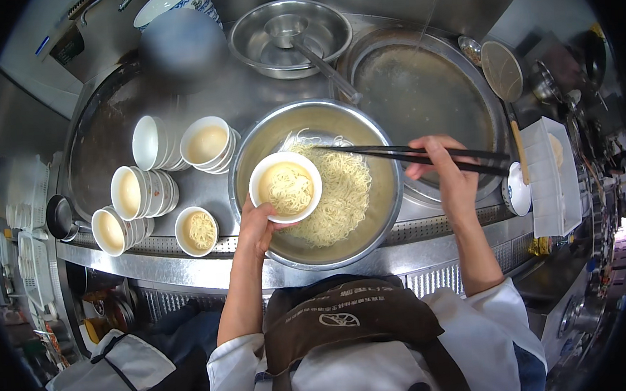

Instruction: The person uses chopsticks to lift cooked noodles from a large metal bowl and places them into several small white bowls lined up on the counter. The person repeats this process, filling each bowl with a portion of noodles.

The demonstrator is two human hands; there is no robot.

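Note:
My left hand [257, 227] holds a white bowl [254, 173] of pale broth and noodles over the left part of a wide steel basin [317, 257]. Thin yellow noodles [345, 199] lie in the basin. Long black chopsticks [418, 154] are gripped in my right hand [447, 174], which is over the basin's right side; their tips touch the noodles at the upper middle. On the steel counter, left of the basin, stands a small bowl of broth and noodles [201, 232]. Beyond it are tilted stacks of white bowls [159, 191], several with broth in the top bowl.
A steel bowl [236, 41] with a ladle [327, 72] stands behind the basin. At the right is a large round pan of cloudy liquid [425, 92], then a strainer [501, 71] and a white plastic tray [555, 207]. A co-worker's clothed body [124, 368] is close at lower left.

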